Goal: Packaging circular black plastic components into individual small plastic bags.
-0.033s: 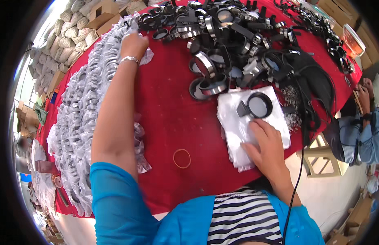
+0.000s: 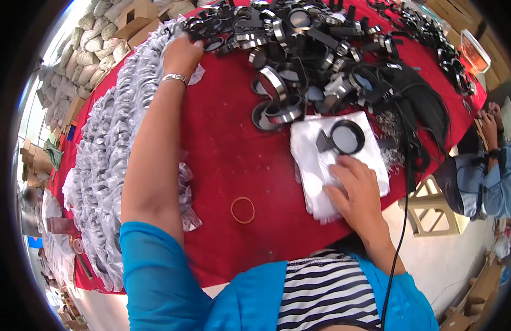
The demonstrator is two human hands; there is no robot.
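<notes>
My left hand (image 2: 181, 57), with a silver bracelet at its wrist, reaches to the far end of the rows of bagged parts (image 2: 123, 110). Its fingers curl down there, and what they grip is hidden; a bit of clear plastic shows beside it. On the right, my right hand (image 2: 359, 190) rests on a stack of clear plastic bags (image 2: 316, 190), thumb apart from loosely bent fingers, nothing held. Just beyond its fingertips a black ring-shaped part with a short side arm (image 2: 347, 137) lies on the bags.
Loose black and silver rings (image 2: 288, 83) are heaped across the far side of the red tablecloth (image 2: 222, 149). A rubber band (image 2: 243, 210) lies near me. Right of the bags are small metal pieces (image 2: 389, 129) and a black cable (image 2: 401, 231). Another person (image 2: 487, 176) sits at far right.
The whole view has shifted slightly, so the table's things sit a little higher and further left. My left hand has moved slightly farther away; my right hand stays on the bags.
</notes>
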